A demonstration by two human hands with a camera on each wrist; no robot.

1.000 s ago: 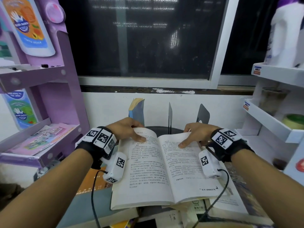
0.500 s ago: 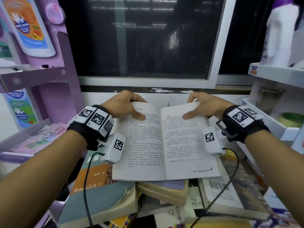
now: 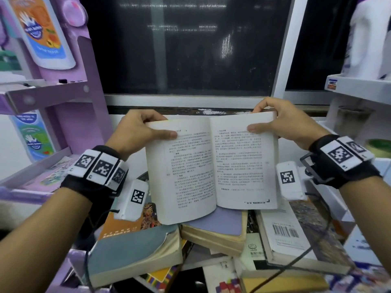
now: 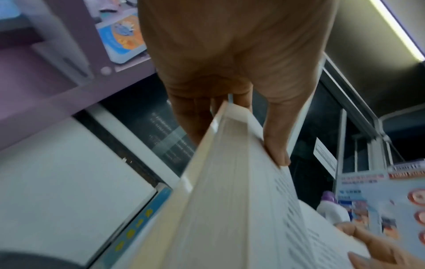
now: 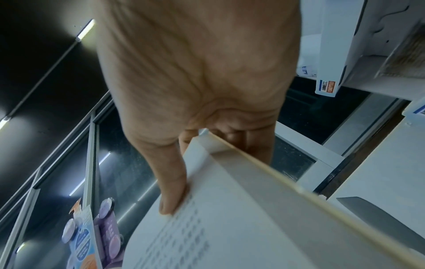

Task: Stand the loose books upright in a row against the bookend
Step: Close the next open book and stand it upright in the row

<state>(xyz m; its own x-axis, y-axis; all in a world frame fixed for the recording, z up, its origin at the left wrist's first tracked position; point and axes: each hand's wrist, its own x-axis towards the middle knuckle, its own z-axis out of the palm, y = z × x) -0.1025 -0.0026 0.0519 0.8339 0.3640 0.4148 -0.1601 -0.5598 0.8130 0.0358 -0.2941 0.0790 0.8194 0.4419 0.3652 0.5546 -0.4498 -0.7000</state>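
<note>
An open paperback (image 3: 211,166) with printed pages is held up in front of the window, tilted toward me. My left hand (image 3: 139,132) grips its upper left corner, thumb on the page (image 4: 276,145) and fingers behind the cover. My right hand (image 3: 279,123) grips the upper right corner the same way, thumb (image 5: 170,191) pressing the page. Below lies a loose pile of books: a grey and orange one (image 3: 131,248), a lilac one (image 3: 220,225), one with a barcode (image 3: 285,235). A dark metal bookend (image 5: 379,222) shows under the book in the right wrist view.
A purple display shelf (image 3: 48,96) stands at the left with leaflets on its lower tier. White shelves (image 3: 359,87) with bottles and tape rolls stand at the right. A dark window (image 3: 190,49) fills the back. More books (image 3: 275,280) lie at the near edge.
Both hands have lifted the open book off the pile and raised it toward the window; the pile beneath is now uncovered, and the bookend is hidden behind the book in the head view.
</note>
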